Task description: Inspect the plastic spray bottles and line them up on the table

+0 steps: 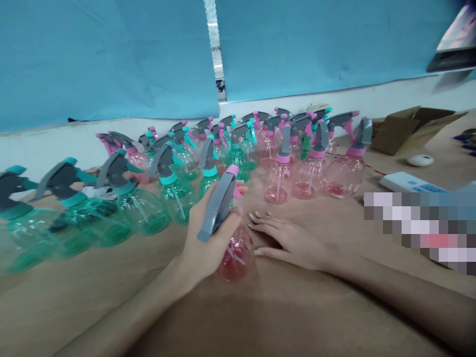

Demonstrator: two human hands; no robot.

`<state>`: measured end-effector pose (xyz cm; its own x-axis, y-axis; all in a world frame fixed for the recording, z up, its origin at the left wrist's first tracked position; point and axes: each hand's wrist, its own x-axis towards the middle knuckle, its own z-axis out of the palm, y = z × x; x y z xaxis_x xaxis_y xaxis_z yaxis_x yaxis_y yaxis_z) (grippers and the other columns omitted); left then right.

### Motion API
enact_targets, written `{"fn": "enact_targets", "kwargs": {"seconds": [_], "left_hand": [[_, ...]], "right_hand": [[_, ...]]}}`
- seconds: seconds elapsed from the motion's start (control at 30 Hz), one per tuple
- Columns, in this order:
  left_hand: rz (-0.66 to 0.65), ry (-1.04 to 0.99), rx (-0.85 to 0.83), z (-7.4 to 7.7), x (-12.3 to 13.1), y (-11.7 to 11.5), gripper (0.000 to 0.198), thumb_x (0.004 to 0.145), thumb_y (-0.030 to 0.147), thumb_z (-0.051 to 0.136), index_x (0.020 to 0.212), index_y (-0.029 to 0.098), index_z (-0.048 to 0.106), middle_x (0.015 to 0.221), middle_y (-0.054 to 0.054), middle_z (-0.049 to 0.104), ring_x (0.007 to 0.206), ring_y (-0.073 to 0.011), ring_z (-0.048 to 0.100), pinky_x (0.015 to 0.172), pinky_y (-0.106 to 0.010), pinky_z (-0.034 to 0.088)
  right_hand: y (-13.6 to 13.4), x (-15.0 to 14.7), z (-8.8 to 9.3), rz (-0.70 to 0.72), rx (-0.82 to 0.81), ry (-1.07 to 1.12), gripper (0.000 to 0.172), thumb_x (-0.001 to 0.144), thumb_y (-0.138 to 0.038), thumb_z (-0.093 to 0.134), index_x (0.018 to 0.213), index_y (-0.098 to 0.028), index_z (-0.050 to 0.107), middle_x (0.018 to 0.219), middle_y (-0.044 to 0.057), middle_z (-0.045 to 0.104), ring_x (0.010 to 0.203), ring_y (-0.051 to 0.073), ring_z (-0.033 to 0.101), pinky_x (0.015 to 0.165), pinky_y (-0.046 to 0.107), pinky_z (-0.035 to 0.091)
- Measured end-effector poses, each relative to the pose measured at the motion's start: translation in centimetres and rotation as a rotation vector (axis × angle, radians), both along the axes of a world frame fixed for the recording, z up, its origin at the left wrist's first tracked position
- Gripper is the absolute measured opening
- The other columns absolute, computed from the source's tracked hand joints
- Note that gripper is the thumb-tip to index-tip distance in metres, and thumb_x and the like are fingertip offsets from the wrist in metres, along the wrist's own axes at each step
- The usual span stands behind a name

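Observation:
My left hand (206, 238) is wrapped around the neck of a pink spray bottle (238, 255) with a grey trigger head (219, 206), holding it tilted just above the brown table (282, 317). Right beside the bottle, my right hand (286, 238) lies flat on the table with its fingers stretched out, their tips almost touching the bottle's body. That hand holds nothing.
Several green spray bottles (141, 208) stand in rows at the left and several pink ones (308, 173) at the centre right. A cardboard box (409, 126), a white oval object (420, 160) and a white device (411, 182) sit at the right. Blue sheeting covers the wall behind.

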<state>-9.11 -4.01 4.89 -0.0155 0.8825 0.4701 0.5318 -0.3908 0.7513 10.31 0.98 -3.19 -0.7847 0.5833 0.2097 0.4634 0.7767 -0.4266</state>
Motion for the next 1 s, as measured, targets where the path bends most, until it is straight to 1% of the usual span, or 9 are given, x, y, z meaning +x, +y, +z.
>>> {"fn": "enact_targets", "kwargs": {"seconds": [0.07,0.17,0.27,0.4,0.6,0.7,0.77,0.87,1.0], "left_hand": [[-0.013,-0.008,-0.023,0.1,0.0,-0.1,0.029,0.082,0.027,0.057,0.110,0.031,0.059,0.082,0.001,0.067,0.072,-0.0188,0.064,0.061,-0.030,0.051],[-0.035,-0.027,-0.054,0.3,0.1,-0.2,0.021,0.080,0.024,0.057,0.100,0.029,0.062,0.086,0.001,0.069,0.074,-0.0185,0.064,0.066,-0.030,0.052],[-0.057,-0.038,-0.042,0.7,0.2,-0.2,0.018,0.077,0.020,0.056,0.093,0.027,0.061,0.086,0.002,0.069,0.074,-0.0176,0.065,0.071,-0.030,0.053],[-0.079,-0.056,-0.029,0.9,0.3,-0.3,0.015,0.076,0.017,0.056,0.087,0.027,0.057,0.089,0.002,0.066,0.079,-0.0173,0.064,0.075,-0.030,0.052],[-0.053,-0.001,-0.057,1.0,0.2,-0.3,0.009,0.077,0.020,0.055,0.085,0.026,0.055,0.075,0.002,0.060,0.066,-0.0175,0.059,0.062,-0.030,0.049],[-0.053,0.009,-0.039,1.1,0.2,-0.2,0.007,0.076,0.020,0.055,0.081,0.026,0.056,0.076,0.002,0.061,0.064,-0.0168,0.058,0.060,-0.029,0.049],[-0.038,0.028,-0.015,1.1,0.2,-0.1,0.011,0.075,0.021,0.055,0.085,0.026,0.059,0.074,0.003,0.061,0.060,-0.0160,0.057,0.059,-0.029,0.048],[0.018,0.055,0.010,0.9,0.2,0.1,0.021,0.077,0.023,0.055,0.097,0.028,0.061,0.066,0.004,0.058,0.053,-0.0146,0.051,0.056,-0.029,0.046],[0.026,0.040,0.009,0.5,0.4,-0.1,0.028,0.079,0.025,0.055,0.106,0.030,0.060,0.071,0.004,0.059,0.056,-0.0146,0.053,0.057,-0.028,0.048]], "right_hand": [[0.0,0.0,0.0,0.004,0.005,0.008,0.064,0.089,-0.059,0.041,0.137,-0.016,0.043,0.145,0.012,0.038,0.135,0.024,0.032,0.110,0.045,0.028],[0.0,0.0,0.0,0.000,0.008,0.025,0.062,0.089,-0.058,0.042,0.136,-0.018,0.044,0.144,0.011,0.040,0.134,0.024,0.033,0.110,0.046,0.028],[0.0,0.0,-0.1,-0.004,0.006,0.025,0.062,0.089,-0.058,0.042,0.136,-0.017,0.044,0.144,0.012,0.041,0.134,0.024,0.034,0.110,0.045,0.029],[0.0,0.0,0.0,-0.007,0.000,0.015,0.065,0.089,-0.060,0.042,0.137,-0.016,0.043,0.144,0.012,0.039,0.134,0.025,0.034,0.110,0.045,0.029],[0.0,0.0,0.0,-0.006,0.005,0.003,0.065,0.089,-0.060,0.041,0.136,-0.016,0.044,0.145,0.012,0.039,0.135,0.024,0.033,0.111,0.044,0.027],[0.0,0.0,0.0,-0.004,0.004,0.011,0.064,0.089,-0.059,0.042,0.137,-0.017,0.043,0.144,0.012,0.039,0.134,0.024,0.033,0.110,0.045,0.028],[0.0,0.0,0.0,-0.002,0.007,0.015,0.063,0.089,-0.059,0.042,0.136,-0.017,0.043,0.145,0.012,0.039,0.134,0.024,0.033,0.110,0.046,0.029],[0.0,0.0,0.0,-0.006,0.006,0.017,0.063,0.089,-0.058,0.042,0.137,-0.018,0.043,0.145,0.011,0.039,0.134,0.025,0.033,0.110,0.046,0.028],[0.0,0.0,0.1,-0.005,0.000,0.004,0.064,0.089,-0.059,0.041,0.137,-0.015,0.043,0.145,0.012,0.038,0.135,0.025,0.032,0.110,0.046,0.027]]}}
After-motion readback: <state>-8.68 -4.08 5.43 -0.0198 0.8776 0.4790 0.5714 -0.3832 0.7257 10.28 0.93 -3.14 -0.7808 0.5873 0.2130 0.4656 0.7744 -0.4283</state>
